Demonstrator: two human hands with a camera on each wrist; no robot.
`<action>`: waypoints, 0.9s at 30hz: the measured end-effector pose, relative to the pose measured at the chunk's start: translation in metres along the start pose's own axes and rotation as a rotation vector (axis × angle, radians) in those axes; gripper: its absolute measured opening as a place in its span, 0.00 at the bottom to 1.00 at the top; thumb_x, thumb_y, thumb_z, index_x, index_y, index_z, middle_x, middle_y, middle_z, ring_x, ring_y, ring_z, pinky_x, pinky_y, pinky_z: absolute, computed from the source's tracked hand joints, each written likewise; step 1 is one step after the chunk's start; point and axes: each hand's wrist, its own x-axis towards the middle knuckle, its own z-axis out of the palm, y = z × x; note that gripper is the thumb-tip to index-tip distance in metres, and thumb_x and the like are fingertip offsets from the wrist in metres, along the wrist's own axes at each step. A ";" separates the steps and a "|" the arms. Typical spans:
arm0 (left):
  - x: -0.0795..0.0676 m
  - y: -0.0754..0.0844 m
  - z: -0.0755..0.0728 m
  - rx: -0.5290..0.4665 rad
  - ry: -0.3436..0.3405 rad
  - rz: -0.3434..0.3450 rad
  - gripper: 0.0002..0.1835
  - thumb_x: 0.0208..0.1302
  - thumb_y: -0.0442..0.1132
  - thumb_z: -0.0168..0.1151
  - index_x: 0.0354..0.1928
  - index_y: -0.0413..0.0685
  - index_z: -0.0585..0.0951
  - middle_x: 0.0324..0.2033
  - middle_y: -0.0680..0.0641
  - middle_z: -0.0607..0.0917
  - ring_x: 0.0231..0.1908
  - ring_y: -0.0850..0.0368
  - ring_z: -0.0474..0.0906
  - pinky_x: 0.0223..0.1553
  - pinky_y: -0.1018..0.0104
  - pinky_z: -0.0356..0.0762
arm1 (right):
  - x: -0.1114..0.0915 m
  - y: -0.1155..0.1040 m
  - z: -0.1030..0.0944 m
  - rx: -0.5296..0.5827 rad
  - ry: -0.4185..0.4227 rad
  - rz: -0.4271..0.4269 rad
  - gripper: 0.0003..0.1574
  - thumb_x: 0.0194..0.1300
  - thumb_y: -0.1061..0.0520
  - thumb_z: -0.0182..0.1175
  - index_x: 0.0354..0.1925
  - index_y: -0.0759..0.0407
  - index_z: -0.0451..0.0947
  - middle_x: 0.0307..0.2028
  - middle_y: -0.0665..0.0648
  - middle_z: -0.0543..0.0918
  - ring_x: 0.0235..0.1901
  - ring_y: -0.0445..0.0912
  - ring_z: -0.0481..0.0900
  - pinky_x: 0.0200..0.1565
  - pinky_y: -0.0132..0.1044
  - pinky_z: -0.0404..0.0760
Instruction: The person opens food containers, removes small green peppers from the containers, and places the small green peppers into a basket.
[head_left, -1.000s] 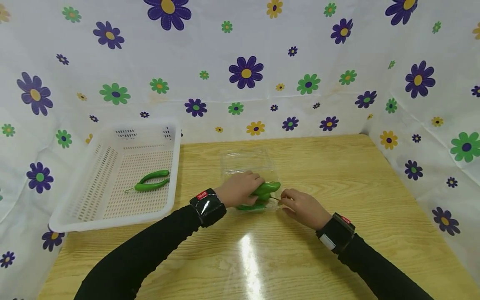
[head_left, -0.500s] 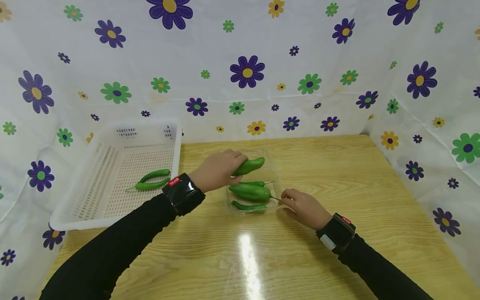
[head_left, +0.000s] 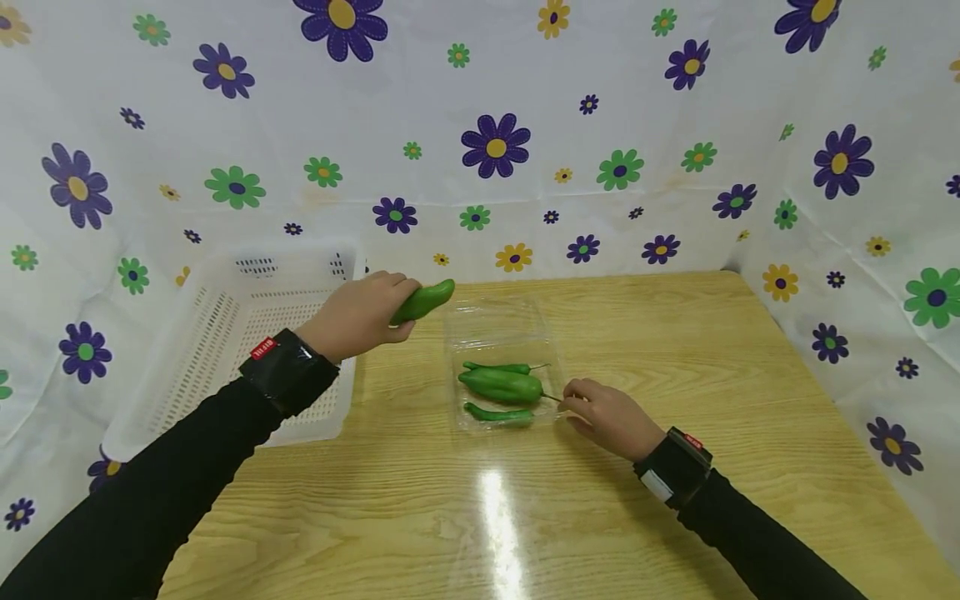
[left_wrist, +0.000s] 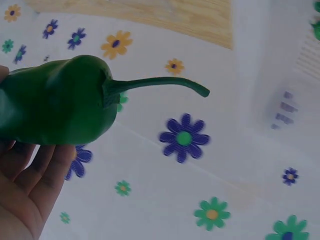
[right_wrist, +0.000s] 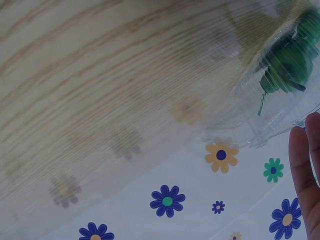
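Note:
My left hand (head_left: 367, 312) grips a thick green pepper (head_left: 423, 302) in the air, between the white basket and the clear plastic box. In the left wrist view the pepper (left_wrist: 65, 102) lies across the fingers, its curved stem pointing away from the palm. The open clear box (head_left: 506, 321) lies on the table with its lid folded back. Inside are a large green pepper (head_left: 501, 385) and two thin green peppers (head_left: 498, 415). At the box's right edge rests my right hand (head_left: 611, 417); its visible fingers look fairly straight in the right wrist view, the thumb hidden there.
A white perforated basket (head_left: 348, 392) stands at the left of the wooden table (head_left: 675, 333), partly covered by my left arm. White flowered cloth (head_left: 420, 83) hangs behind and along both sides. Light glares on the tabletop in front of the box.
My left hand has lifted the thick pepper out of the box and carried it left and back toward the basket. The right hand has stayed at the box's edge.

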 end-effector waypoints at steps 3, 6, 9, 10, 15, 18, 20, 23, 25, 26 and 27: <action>-0.009 -0.021 0.001 0.014 0.004 -0.054 0.20 0.58 0.41 0.64 0.50 0.40 0.75 0.35 0.45 0.80 0.33 0.53 0.73 0.34 0.58 0.77 | 0.000 0.000 0.001 0.003 0.000 0.000 0.17 0.44 0.63 0.74 0.36 0.58 0.80 0.36 0.55 0.77 0.34 0.43 0.77 0.33 0.31 0.79; -0.018 -0.043 0.002 0.016 0.018 -0.107 0.19 0.57 0.40 0.64 0.48 0.39 0.75 0.32 0.45 0.79 0.31 0.53 0.72 0.33 0.58 0.75 | 0.000 0.000 0.001 0.010 -0.001 0.004 0.17 0.44 0.63 0.74 0.35 0.58 0.80 0.36 0.55 0.77 0.34 0.43 0.77 0.33 0.31 0.79; -0.029 -0.062 0.001 0.010 0.009 -0.159 0.18 0.57 0.40 0.64 0.46 0.38 0.75 0.31 0.45 0.78 0.30 0.52 0.71 0.32 0.58 0.74 | 0.000 0.000 0.001 0.016 0.001 0.005 0.17 0.44 0.63 0.74 0.35 0.58 0.80 0.36 0.55 0.78 0.34 0.43 0.78 0.33 0.31 0.79; -0.032 -0.069 0.002 0.009 0.001 -0.173 0.17 0.57 0.39 0.64 0.46 0.38 0.75 0.30 0.44 0.78 0.30 0.52 0.71 0.32 0.58 0.73 | 0.000 0.000 0.001 0.016 0.002 0.004 0.17 0.44 0.64 0.74 0.35 0.58 0.80 0.36 0.55 0.78 0.34 0.43 0.78 0.33 0.31 0.79; -0.046 -0.096 0.003 0.013 -0.047 -0.249 0.16 0.57 0.40 0.62 0.44 0.38 0.73 0.28 0.44 0.76 0.28 0.52 0.69 0.29 0.60 0.67 | 0.000 -0.001 0.000 0.022 0.020 -0.006 0.18 0.43 0.64 0.74 0.35 0.57 0.81 0.36 0.54 0.77 0.34 0.43 0.77 0.33 0.31 0.79; -0.051 -0.111 0.007 0.007 -0.061 -0.293 0.16 0.57 0.40 0.62 0.42 0.37 0.73 0.27 0.44 0.75 0.27 0.52 0.69 0.28 0.60 0.65 | 0.000 0.000 0.000 0.025 0.030 -0.011 0.18 0.42 0.65 0.74 0.34 0.57 0.80 0.35 0.54 0.77 0.34 0.43 0.77 0.33 0.31 0.79; -0.054 -0.121 0.009 -0.007 -0.075 -0.317 0.15 0.57 0.40 0.62 0.40 0.37 0.73 0.27 0.43 0.75 0.27 0.51 0.68 0.28 0.60 0.65 | 0.000 0.000 0.001 0.026 0.032 -0.017 0.18 0.42 0.65 0.74 0.34 0.57 0.80 0.35 0.54 0.76 0.34 0.43 0.77 0.33 0.31 0.79; -0.058 -0.134 0.014 -0.031 -0.100 -0.346 0.14 0.57 0.40 0.62 0.38 0.37 0.72 0.26 0.43 0.74 0.27 0.51 0.68 0.28 0.60 0.64 | -0.001 0.001 0.002 0.032 0.033 -0.019 0.18 0.42 0.65 0.74 0.34 0.58 0.80 0.35 0.54 0.76 0.34 0.43 0.76 0.33 0.31 0.78; -0.059 -0.142 0.017 -0.049 -0.127 -0.365 0.14 0.58 0.40 0.62 0.37 0.36 0.72 0.26 0.43 0.74 0.26 0.51 0.68 0.28 0.60 0.64 | -0.001 0.001 0.003 0.036 0.033 -0.018 0.18 0.42 0.65 0.74 0.34 0.58 0.80 0.35 0.54 0.76 0.34 0.43 0.76 0.33 0.31 0.78; -0.060 -0.145 0.019 -0.057 -0.138 -0.373 0.14 0.58 0.40 0.62 0.36 0.36 0.72 0.26 0.43 0.74 0.26 0.51 0.68 0.27 0.60 0.64 | -0.001 0.001 0.003 0.038 0.032 -0.017 0.18 0.42 0.65 0.74 0.34 0.58 0.80 0.35 0.54 0.76 0.34 0.43 0.76 0.33 0.31 0.78; -0.060 -0.149 0.021 -0.062 -0.149 -0.382 0.14 0.58 0.41 0.62 0.36 0.36 0.72 0.25 0.43 0.74 0.26 0.51 0.68 0.27 0.60 0.64 | -0.001 0.001 0.003 0.038 0.031 -0.014 0.18 0.42 0.65 0.74 0.34 0.58 0.80 0.35 0.54 0.76 0.34 0.42 0.76 0.33 0.31 0.78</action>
